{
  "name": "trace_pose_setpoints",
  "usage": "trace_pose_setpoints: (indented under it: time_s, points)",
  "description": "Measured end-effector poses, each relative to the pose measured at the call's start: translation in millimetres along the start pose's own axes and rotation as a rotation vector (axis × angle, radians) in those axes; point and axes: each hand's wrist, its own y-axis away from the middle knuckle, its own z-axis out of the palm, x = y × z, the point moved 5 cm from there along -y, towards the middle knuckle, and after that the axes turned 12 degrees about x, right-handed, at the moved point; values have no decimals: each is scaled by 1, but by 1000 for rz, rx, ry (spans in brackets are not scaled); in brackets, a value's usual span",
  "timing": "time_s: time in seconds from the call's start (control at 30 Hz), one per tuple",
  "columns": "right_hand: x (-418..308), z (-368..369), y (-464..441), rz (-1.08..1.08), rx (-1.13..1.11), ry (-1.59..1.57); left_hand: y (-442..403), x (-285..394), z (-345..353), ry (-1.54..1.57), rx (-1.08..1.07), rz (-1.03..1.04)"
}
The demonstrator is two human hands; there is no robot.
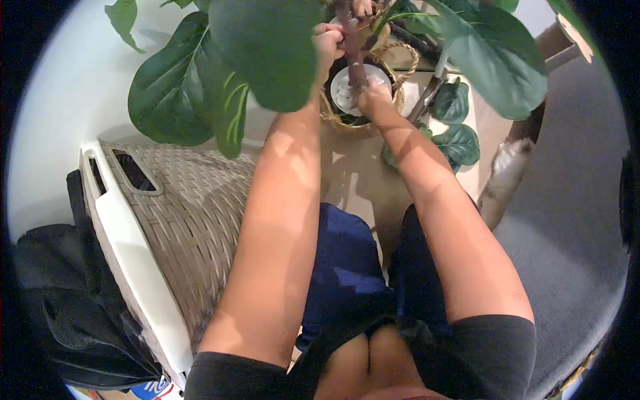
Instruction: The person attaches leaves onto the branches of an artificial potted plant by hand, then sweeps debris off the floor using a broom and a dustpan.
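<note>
A large-leaved potted plant (170,87) rises in front of me, and its brown trunk (353,41) stands in a round white pot (341,100) with white pebbles. My left hand (329,43) is closed at the trunk's left side, partly hidden by a big leaf. Lower down, my right hand (375,98) is closed around the trunk's base, just above the pebbles. The pot sits inside a woven basket (353,129) with rope handles. At the top edge, a small skin-coloured shape (362,8) shows behind the trunk; I cannot tell whose hand it is, if it is one.
A beige woven hamper (193,207) with a white rim stands at my left, dark cloth (73,300) beside it. On the right is a grey upholstered seat (567,193). A furry light-brown thing (510,177) lies along its edge. Lower leaves (458,143) reach over the floor.
</note>
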Motion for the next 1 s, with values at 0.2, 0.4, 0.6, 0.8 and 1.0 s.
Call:
trace_pose_setpoints:
  time_s: [0.2, 0.4, 0.6, 0.8, 1.0]
  points:
    - [18, 61, -4, 137, -246, 26, -7, -3, -7, 40, 62, 40]
    - [5, 38, 5, 148, -236, 115, -5, -2, -17, 40, 210, -25]
    - [10, 57, 0, 118, -20, 100, -6, -3, -16, -92, 134, 4]
    - [25, -25, -9, 26, -607, 0, -4, -7, -18, 23, 178, 11]
    - [33, -53, -25, 94, 75, -462, 6, -5, -13, -4, 199, -59]
